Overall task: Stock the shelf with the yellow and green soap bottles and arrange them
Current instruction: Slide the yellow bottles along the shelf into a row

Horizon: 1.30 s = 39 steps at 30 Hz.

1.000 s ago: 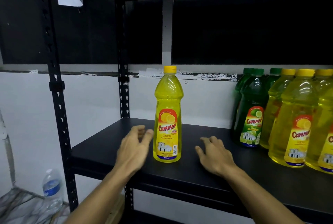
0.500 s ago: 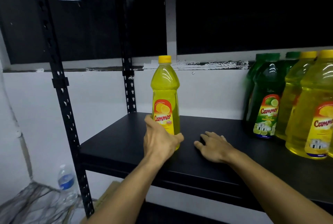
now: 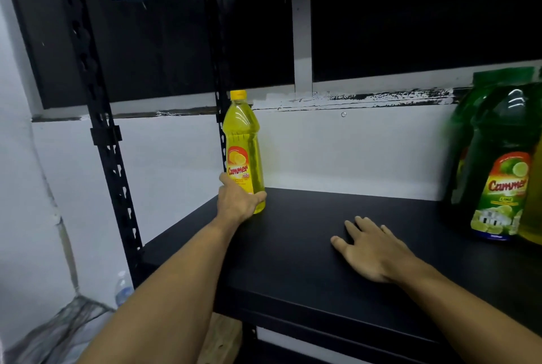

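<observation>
The left hand (image 3: 238,202) is seen wrapped round the lower body of the yellow soap bottle (image 3: 242,152), thumb on the label side and fingers curled about the far side; the right hand (image 3: 370,249) is laid flat on the shelf (image 3: 293,246), fingers straight and slightly spread, nothing held.

From largest to smallest: the shelf is spread across the lower right of the view, its left rear corner lying at about eleven o'clock from the right hand. At about two o'clock from that hand, well apart, a green soap bottle (image 3: 498,176) is stood at the frame's right edge, with a sliver of another yellow one just beside it. The gripped yellow soap bottle is held upright, its long axis vertical and cap uppermost, its base on or just above the board near the left rear corner, close to the rear upright post (image 3: 218,76).

The bottle lies at ten o'clock from the right hand, well apart, so only the left hand is placed to shift it. Any settling into the corner is judged to depend on the axis being kept vertical.
</observation>
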Available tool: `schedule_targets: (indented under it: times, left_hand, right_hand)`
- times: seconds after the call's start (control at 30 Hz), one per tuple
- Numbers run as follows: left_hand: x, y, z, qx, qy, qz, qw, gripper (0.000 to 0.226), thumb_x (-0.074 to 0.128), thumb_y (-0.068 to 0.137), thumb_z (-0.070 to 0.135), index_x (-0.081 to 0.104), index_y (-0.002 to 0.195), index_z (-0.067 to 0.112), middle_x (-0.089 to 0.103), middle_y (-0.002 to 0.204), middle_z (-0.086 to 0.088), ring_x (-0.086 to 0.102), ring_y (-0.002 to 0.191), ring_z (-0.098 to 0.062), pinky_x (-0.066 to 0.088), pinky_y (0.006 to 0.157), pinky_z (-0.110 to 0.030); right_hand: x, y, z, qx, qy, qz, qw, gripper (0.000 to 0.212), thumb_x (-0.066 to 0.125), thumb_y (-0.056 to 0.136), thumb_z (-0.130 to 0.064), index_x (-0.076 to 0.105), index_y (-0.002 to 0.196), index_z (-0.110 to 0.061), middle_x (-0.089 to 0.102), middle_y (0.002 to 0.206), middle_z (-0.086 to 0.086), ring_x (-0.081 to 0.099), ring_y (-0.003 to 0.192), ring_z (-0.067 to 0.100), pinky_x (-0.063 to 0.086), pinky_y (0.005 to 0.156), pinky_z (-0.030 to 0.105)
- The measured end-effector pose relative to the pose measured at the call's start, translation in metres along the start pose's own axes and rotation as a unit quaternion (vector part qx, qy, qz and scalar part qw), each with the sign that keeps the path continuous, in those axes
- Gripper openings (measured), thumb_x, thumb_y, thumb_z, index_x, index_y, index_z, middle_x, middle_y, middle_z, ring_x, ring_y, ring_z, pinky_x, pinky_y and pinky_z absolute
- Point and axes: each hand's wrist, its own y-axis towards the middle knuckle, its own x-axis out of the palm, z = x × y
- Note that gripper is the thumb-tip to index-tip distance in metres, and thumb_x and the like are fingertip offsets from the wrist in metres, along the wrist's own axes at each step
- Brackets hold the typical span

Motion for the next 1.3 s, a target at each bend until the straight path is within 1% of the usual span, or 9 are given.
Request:
schedule_targets:
  times: [0.13, 0.23, 0.33, 0.5, 1.0, 1.17, 1.3]
  left_hand:
    - [0.006, 0.03, -0.005, -0.02, 0.004, -0.002, 1.0, 0.083, 0.081, 0.077, 0.037, 0.026, 0.131, 0.006, 0.05, 0.121, -0.013, 0.052, 0.106, -0.028, 0.046, 0.088, -0.038]
    - [0.008, 0.052, -0.009, -0.024, 0.033, -0.004, 0.999, 0.085, 0.078, 0.079, 0.042, 0.026, 0.135, 0.005, 0.05, 0.125, -0.015, 0.052, 0.114, -0.033, 0.045, 0.092, -0.04]
    - [0.011, 0.07, -0.016, -0.034, 0.047, 0.003, 0.998, 0.085, 0.076, 0.079, 0.045, 0.027, 0.137, 0.005, 0.05, 0.127, -0.017, 0.052, 0.115, -0.035, 0.046, 0.091, -0.041]
    - [0.015, 0.087, -0.022, -0.033, 0.065, 0.008, 0.997, 0.087, 0.075, 0.079, 0.048, 0.026, 0.139, 0.007, 0.051, 0.127, -0.016, 0.053, 0.115, -0.034, 0.048, 0.093, -0.041]
    - [0.024, 0.096, -0.027, -0.028, 0.067, 0.023, 0.997, 0.085, 0.071, 0.082, 0.052, 0.026, 0.14, 0.01, 0.049, 0.13, -0.016, 0.052, 0.117, -0.033, 0.047, 0.093, -0.041]
    - [0.021, 0.096, -0.026, -0.027, 0.058, 0.012, 0.998, 0.085, 0.072, 0.081, 0.052, 0.026, 0.139, 0.01, 0.049, 0.13, -0.015, 0.052, 0.117, -0.032, 0.047, 0.093, -0.04]
    - [0.02, 0.097, -0.026, -0.045, 0.035, -0.009, 0.998, 0.091, 0.072, 0.08, 0.054, 0.024, 0.14, 0.006, 0.047, 0.135, -0.017, 0.049, 0.122, -0.034, 0.045, 0.098, -0.043]
  right_hand:
    - [0.0, -0.001, -0.001, 0.001, 0.01, 0.014, 1.0, 0.071, 0.019, 0.097, -0.059, 0.012, 0.155, -0.018, 0.002, 0.163, 0.001, -0.002, 0.149, 0.015, 0.001, 0.12, 0.036]
    - [0.0, -0.001, -0.001, 0.002, 0.02, 0.024, 1.0, 0.071, 0.021, 0.097, -0.06, 0.014, 0.155, -0.02, 0.005, 0.162, -0.001, -0.001, 0.149, 0.014, 0.002, 0.12, 0.035]
    - [0.0, -0.001, -0.002, 0.004, 0.024, 0.03, 0.999, 0.071, 0.022, 0.096, -0.061, 0.014, 0.155, -0.021, 0.006, 0.162, -0.002, 0.001, 0.149, 0.015, 0.003, 0.119, 0.035]
    - [-0.003, -0.004, -0.003, 0.01, 0.027, 0.028, 0.999, 0.07, 0.022, 0.097, -0.061, 0.013, 0.155, -0.023, 0.005, 0.162, -0.005, 0.001, 0.149, 0.016, 0.005, 0.118, 0.034]
    - [-0.006, -0.005, -0.007, 0.018, 0.03, 0.032, 0.999, 0.069, 0.022, 0.097, -0.061, 0.014, 0.155, -0.024, 0.005, 0.162, -0.005, 0.003, 0.149, 0.018, 0.008, 0.118, 0.034]
    - [-0.006, -0.005, -0.007, 0.017, 0.034, 0.03, 0.999, 0.069, 0.022, 0.097, -0.061, 0.013, 0.155, -0.024, 0.004, 0.162, -0.005, 0.002, 0.149, 0.018, 0.007, 0.118, 0.034]
    - [-0.005, -0.004, -0.005, 0.017, 0.038, 0.032, 0.999, 0.07, 0.024, 0.096, -0.062, 0.014, 0.155, -0.024, 0.005, 0.162, -0.005, 0.003, 0.149, 0.017, 0.008, 0.118, 0.035]
